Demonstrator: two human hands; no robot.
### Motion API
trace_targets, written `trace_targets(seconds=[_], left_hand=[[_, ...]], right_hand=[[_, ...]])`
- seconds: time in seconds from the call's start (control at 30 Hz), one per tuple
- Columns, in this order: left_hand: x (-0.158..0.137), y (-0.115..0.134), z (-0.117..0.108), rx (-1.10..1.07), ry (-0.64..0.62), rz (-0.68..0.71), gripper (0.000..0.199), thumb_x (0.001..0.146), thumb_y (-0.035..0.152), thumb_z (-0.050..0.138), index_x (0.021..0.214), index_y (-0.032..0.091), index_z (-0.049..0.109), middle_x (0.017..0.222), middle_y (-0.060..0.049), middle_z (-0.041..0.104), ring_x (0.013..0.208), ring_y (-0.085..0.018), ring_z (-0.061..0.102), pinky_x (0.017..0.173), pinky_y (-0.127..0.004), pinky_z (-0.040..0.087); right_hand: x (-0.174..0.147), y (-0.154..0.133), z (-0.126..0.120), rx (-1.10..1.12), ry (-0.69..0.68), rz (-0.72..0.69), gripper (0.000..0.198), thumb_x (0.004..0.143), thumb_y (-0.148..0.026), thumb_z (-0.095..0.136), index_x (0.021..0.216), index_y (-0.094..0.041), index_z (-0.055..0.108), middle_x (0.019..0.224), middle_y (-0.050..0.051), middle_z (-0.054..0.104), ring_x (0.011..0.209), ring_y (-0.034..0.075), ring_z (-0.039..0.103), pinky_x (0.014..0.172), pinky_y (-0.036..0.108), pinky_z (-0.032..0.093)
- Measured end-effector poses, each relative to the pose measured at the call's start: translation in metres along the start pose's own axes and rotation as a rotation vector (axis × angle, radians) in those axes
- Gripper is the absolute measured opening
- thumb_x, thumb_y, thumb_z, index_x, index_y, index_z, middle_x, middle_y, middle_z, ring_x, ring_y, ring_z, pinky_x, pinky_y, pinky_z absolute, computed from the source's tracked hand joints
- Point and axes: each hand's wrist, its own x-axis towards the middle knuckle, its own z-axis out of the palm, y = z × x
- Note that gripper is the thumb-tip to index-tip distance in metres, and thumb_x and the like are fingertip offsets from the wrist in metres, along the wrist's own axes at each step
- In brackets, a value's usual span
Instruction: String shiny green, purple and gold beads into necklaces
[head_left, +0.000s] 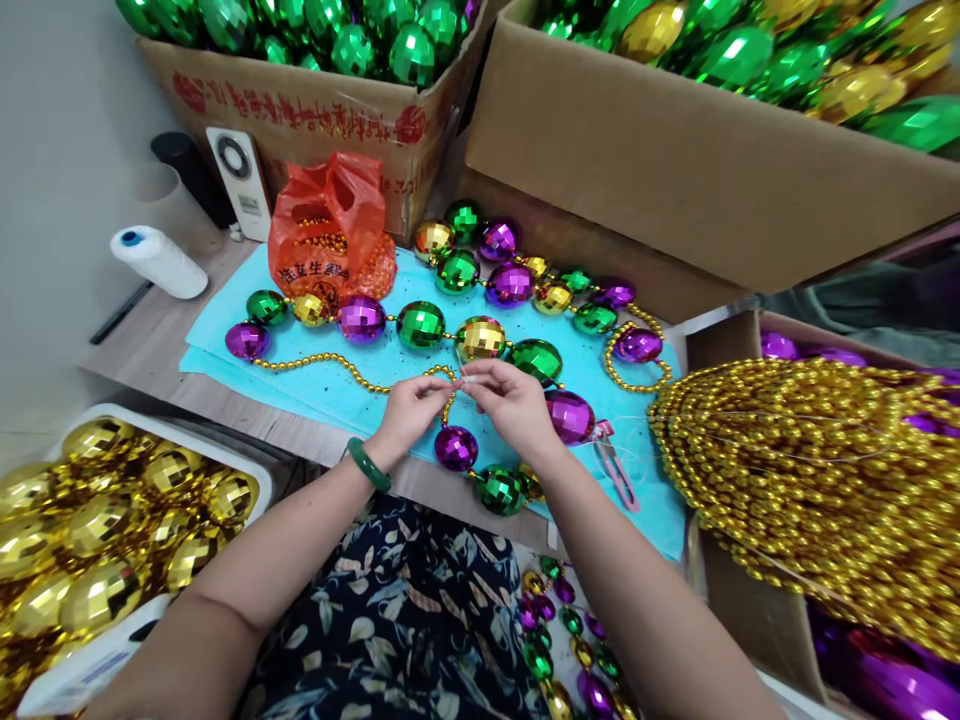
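My left hand and my right hand meet above a blue cloth, fingertips pinched close together. Small gold beads on a string run from the left up to my left fingers, and a short piece hangs below them to a purple faceted bead. A thin pale thread seems to be between my right fingertips. Around my hands lies the necklace of large faceted beads, with a gold bead just behind my fingers and a purple bead beside my right wrist. My fingers partly hide the joint.
Pink thread snips lie to the right. A red plastic bag, a white thread spool and a second necklace are behind. Cardboard boxes stand at the back; gold bead strands drape at right. A white bin is at left.
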Motion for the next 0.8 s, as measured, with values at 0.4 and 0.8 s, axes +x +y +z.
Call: trace_targets(seconds=[0.4,0.8], left_hand=[[0.003,-0.001,-0.003,0.084,-0.069,0.042,0.029,0.068,0.039,0.065,0.052,0.016,0.057,0.045,0.004,0.044,0.044,-0.008,0.037,0.045,-0.023,0.027],[0.0,0.011,-0.005,0.009,-0.043,-0.071,0.018,0.065,0.032,0.069,0.07,0.015,0.067,0.059,0.0,0.058,0.047,-0.008,0.045,0.04,-0.02,0.028]], right_hand=[[0.021,-0.004,0.021,-0.118,-0.074,0.023,0.014,0.074,-0.019,0.063,0.086,-0.02,0.07,0.077,0.002,0.07,0.073,0.015,0.064,0.071,0.029,0.051],[0.024,-0.012,-0.009,-0.672,-0.214,0.112,0.008,0.075,-0.022,0.065,0.075,-0.018,0.072,0.078,0.005,0.07,0.078,0.02,0.062,0.071,0.029,0.042]])
